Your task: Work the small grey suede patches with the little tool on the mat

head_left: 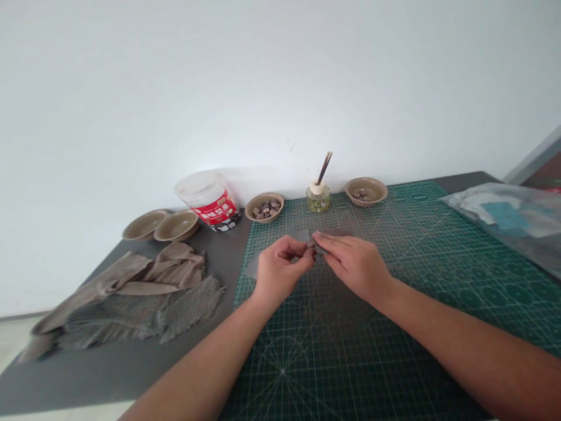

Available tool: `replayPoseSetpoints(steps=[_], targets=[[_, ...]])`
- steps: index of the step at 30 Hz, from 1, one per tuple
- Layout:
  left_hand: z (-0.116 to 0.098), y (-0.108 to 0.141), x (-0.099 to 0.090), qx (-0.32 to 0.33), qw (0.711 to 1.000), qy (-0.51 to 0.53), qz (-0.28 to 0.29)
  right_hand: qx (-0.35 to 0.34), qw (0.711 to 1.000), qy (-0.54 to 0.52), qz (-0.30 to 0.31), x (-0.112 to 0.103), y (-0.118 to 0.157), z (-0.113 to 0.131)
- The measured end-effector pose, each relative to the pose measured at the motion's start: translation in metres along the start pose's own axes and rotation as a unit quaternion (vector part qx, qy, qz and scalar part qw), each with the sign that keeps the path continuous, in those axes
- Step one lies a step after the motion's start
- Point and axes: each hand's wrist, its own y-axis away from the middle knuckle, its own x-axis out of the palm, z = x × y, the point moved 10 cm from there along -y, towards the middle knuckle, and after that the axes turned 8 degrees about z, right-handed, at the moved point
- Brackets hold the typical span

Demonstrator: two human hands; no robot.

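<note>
A dark grey table (94,383) stands against a white wall, and a large green cutting mat (429,327) covers most of its right part, probably to give a flat, protected place for work. On the left lies a crumpled grey cloth (131,304), and a plastic bag (504,219) lies at the far right. Along the wall, away from the arms, stand a jar with a red label (209,202), a pair of tan bowls (176,225), a tan bowl of small dark pieces (252,211), a glass bottle (318,200) with thin sticks (324,168), and a second bowl of such pieces (377,191). They seem placed there to stay within reach.

At the mat's centre, a thin grey sheet (253,269) lies partly under the person's hands. The left hand (283,272) and the right hand (355,266) meet, and their fingers close narrowly on a small grey piece (316,242), likely to control it closely. I cannot tell exactly what this piece is.
</note>
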Motion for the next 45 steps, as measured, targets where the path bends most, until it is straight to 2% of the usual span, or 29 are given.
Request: replayPoseSetpoints(steps=[2, 4, 7, 10, 17, 25, 27, 29, 32, 34, 37, 42, 45], targets=[[0.001, 0.0, 0.0, 0.004, 1.0, 0.027, 0.0, 0.037, 0.999, -0.002, -0.007, -0.004, 0.0, -0.009], [0.0, -0.001, 0.001, 0.007, 0.999, 0.035, 0.002, 0.045, 0.998, -0.012, -0.031, -0.011, 0.001, -0.009], [-0.003, -0.002, 0.002, 0.01, 1.0, 0.007, 0.011, 0.005, 0.998, -0.039, -0.048, -0.015, 0.002, 0.005], [-0.007, -0.002, 0.002, 0.02, 0.999, -0.026, 0.013, -0.041, 0.997, -0.045, -0.037, -0.01, 0.003, 0.02], [-0.007, 0.002, 0.005, 0.043, 0.998, -0.045, 0.028, -0.04, 0.998, -0.039, -0.028, -0.008, 0.005, 0.017], [-0.01, 0.005, -0.001, 0.077, 0.995, -0.06, 0.008, -0.014, 0.997, -0.072, -0.037, -0.012, 0.004, 0.015], [-0.011, 0.005, -0.001, 0.081, 0.996, -0.04, 0.007, 0.008, 0.996, -0.087, -0.03, -0.008, 0.004, 0.008], [-0.012, 0.004, 0.0, 0.079, 0.997, -0.01, 0.007, 0.06, 0.992, -0.103, -0.028, -0.005, 0.003, -0.007], [-0.012, 0.002, 0.001, 0.073, 0.997, 0.028, 0.008, 0.125, 0.979, -0.147, -0.062, -0.007, 0.006, -0.027], [-0.014, 0.0, 0.002, 0.078, 0.997, 0.025, 0.01, 0.14, 0.971, -0.18, -0.076, -0.008, 0.007, -0.03], [-0.015, 0.0, 0.004, 0.083, 0.996, -0.011, 0.019, 0.115, 0.971, -0.201, -0.067, -0.006, 0.007, -0.019], [-0.015, 0.001, 0.005, 0.088, 0.995, -0.044, 0.03, 0.004, 0.989, -0.141, -0.045, -0.008, 0.005, 0.01], [-0.019, 0.003, 0.004, 0.103, 0.994, -0.034, 0.021, -0.005, 0.993, -0.11, -0.046, -0.009, 0.004, 0.011]])
